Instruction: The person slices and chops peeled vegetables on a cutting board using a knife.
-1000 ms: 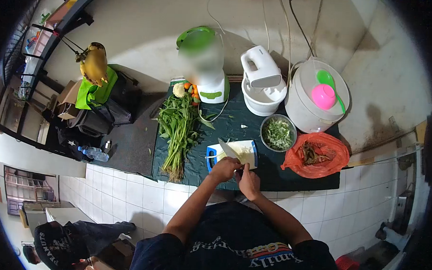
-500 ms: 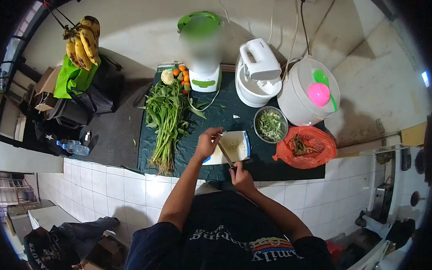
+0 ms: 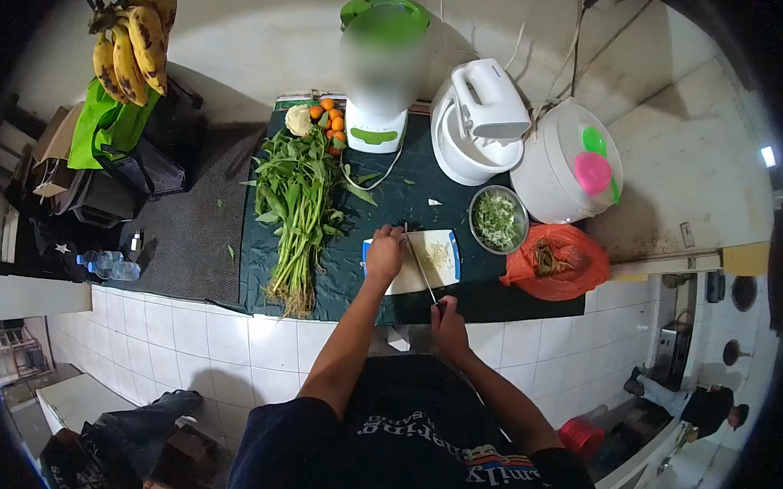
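A knife (image 3: 422, 269) lies slantwise across a white cutting board with blue edges (image 3: 441, 257), its tip pointing away from me. My right hand (image 3: 450, 327) is closed round the handle at the board's near edge. Just left of the blade, my left hand (image 3: 384, 255) is over the board with its fingers curled together; whatever they hold is hidden. Small pale cut bits are scattered on the board right of the blade. A metal bowl (image 3: 498, 219) of chopped green and white pieces stands beyond the board, to its right.
Leafy greens with roots (image 3: 298, 215) lie at left, below a cauliflower (image 3: 298, 120) and orange fruits (image 3: 333, 122). A blender (image 3: 376, 123), stand mixer (image 3: 480, 118) and white lidded container (image 3: 549, 168) line the back. A red plastic bag (image 3: 572, 272) sits right. Bananas (image 3: 135, 50) hang upper left.
The camera view has shifted. My left hand has moved from the board's upper left, fingers raised, to a curled hold beside the blade. My right hand keeps the knife, now reaching farther across the board.
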Available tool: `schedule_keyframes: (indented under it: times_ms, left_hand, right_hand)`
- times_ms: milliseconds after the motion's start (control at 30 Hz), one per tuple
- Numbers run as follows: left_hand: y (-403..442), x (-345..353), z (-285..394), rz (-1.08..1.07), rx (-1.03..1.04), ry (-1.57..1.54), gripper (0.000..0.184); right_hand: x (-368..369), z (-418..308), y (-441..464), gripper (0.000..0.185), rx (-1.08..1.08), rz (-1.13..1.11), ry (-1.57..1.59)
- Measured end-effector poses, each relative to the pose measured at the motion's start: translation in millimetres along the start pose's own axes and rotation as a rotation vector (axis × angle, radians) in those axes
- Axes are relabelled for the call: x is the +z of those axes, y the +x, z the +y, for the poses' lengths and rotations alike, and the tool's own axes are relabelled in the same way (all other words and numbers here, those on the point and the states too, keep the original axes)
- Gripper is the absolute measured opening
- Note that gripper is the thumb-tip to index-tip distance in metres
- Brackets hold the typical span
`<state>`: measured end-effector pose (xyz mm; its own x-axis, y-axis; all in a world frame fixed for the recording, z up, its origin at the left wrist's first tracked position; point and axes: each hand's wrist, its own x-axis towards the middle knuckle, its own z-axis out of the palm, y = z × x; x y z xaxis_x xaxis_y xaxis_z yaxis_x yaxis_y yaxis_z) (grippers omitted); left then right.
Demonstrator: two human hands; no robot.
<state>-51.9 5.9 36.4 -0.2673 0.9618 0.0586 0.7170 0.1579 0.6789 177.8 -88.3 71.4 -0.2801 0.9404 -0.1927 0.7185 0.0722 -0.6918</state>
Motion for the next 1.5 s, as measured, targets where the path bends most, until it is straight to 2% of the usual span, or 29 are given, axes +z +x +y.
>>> schedule_keyframes:
  times_ms: [167, 233, 300, 567, 633, 733, 800, 1033, 1233, 1300, 1367, 1500]
  left_hand:
    - [13.5, -1.8, -0.3, -0.079, -0.025, 0.021, 0.025]
    - [12.8, 4.3, -10.4, -0.136, 0.051, 0.067, 0.024]
    - [3.1, 5.1, -14.3, -0.142, 0.071, 0.094, 0.025]
    - [-26.6, -10.6, -10.3, -0.212, 0.197, 0.127, 0.032]
    - [-28.6, -8.6, -9.7, -0.132, 0.259, 0.147, 0.034]
    - [-30.4, -10.0, -4.0, -0.105, 0.231, 0.100, 0.036]
    - [-25.4, -8.8, -2.2, -0.123, 0.228, 0.131, 0.037]
    - [-18.7, 4.0, 8.1, -0.228, 0.298, 0.258, 0.035]
    - [-22.9, 2.4, 11.2, -0.242, 0.365, 0.282, 0.034]
    - [-25.2, 2.7, 10.2, -0.240, 0.380, 0.302, 0.034]
    - [-27.4, 5.8, 7.4, -0.249, 0.394, 0.292, 0.042]
    - [-28.5, 5.8, 10.5, -0.281, 0.327, 0.265, 0.039]
  right_hand:
    - [-3.0, 7.8, 0.7, 0.028, -0.022, 0.016, 0.004]
    - [-3.7, 15.0, -2.3, 0.028, -0.018, 0.008, 0.007]
    - [-5.0, 16.0, 7.4, 0.028, 0.010, 0.062, -0.164]
    - [-7.2, 8.5, 28.2, 0.028, -0.016, 0.086, 0.014]
    - [-5.5, 7.8, 31.7, 0.028, -0.036, 0.072, 0.016]
    - [-7.6, -3.5, 37.5, 0.028, -0.073, 0.086, -0.008]
    - [-11.2, -11.0, 39.4, 0.028, -0.004, 0.059, -0.022]
    - [-15.5, -15.5, 38.2, 0.030, 0.040, 0.053, 0.045]
    - [-17.1, -21.2, 42.8, 0.037, -0.040, 0.017, -0.035]
    - [-14.2, -21.2, 44.2, 0.040, -0.128, 0.035, -0.053]
    - [-12.0, -20.5, 45.1, 0.040, -0.135, 0.027, -0.050]
    - [-5.2, -19.6, 46.6, 0.035, -0.157, 0.086, -0.038]
